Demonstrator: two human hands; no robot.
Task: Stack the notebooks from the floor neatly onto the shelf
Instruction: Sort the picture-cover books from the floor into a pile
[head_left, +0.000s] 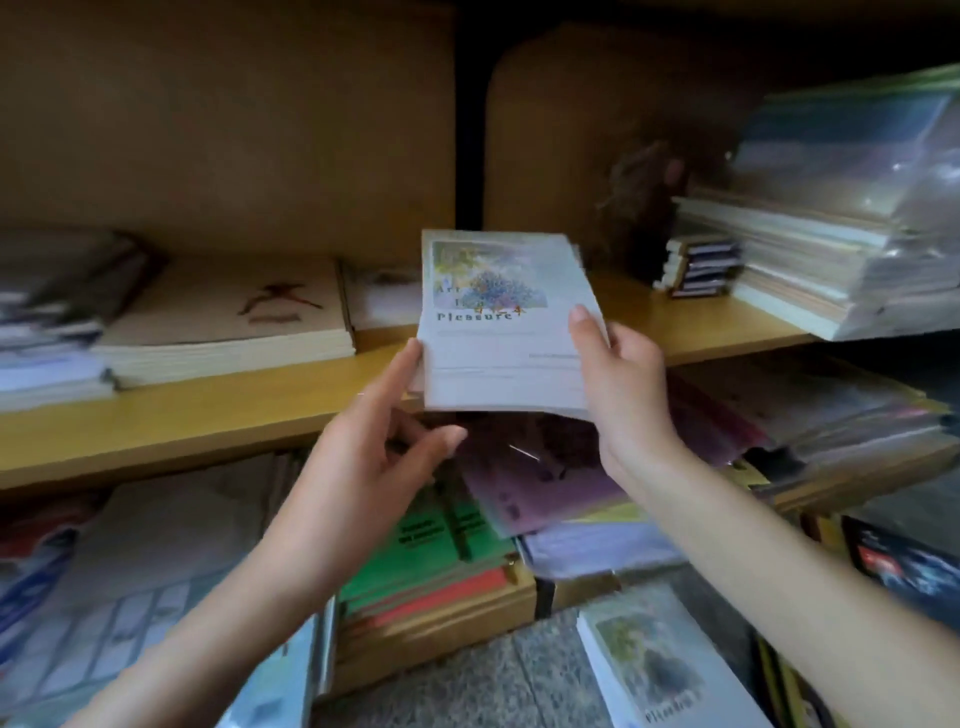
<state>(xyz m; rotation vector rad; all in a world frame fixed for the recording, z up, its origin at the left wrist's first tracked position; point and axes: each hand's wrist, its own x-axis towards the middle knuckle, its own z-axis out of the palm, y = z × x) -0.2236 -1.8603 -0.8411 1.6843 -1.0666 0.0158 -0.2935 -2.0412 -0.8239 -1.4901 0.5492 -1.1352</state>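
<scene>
A person is holding a stack of notebooks (498, 332) at the front edge of a wooden shelf (208, 410), the top cover showing a flowering tree and the word "Pleasure". The stack's far end is lying over the shelf board while its near end is jutting out past the front edge; motion blur is hiding whether it is resting on the wood. The right hand (623, 384) is gripping the stack's right side, thumb pressing on the top cover and fingers wrapping underneath. The left hand (374, 457) is lying loose and open against the left side, its index finger stretching straight along the stack's edge and its thumb pointing under the near corner.

On the same shelf, a beige-covered pile (228, 322) is sitting to the left, and a small dark pile (701, 265) and a tall plastic-wrapped pile (831, 234) are sitting to the right. Below, green books (436, 545) and purple sheets (545, 483) are crowding the lower level. A second matching notebook pile (660, 670) is lying on the speckled floor (467, 686), under the right forearm.
</scene>
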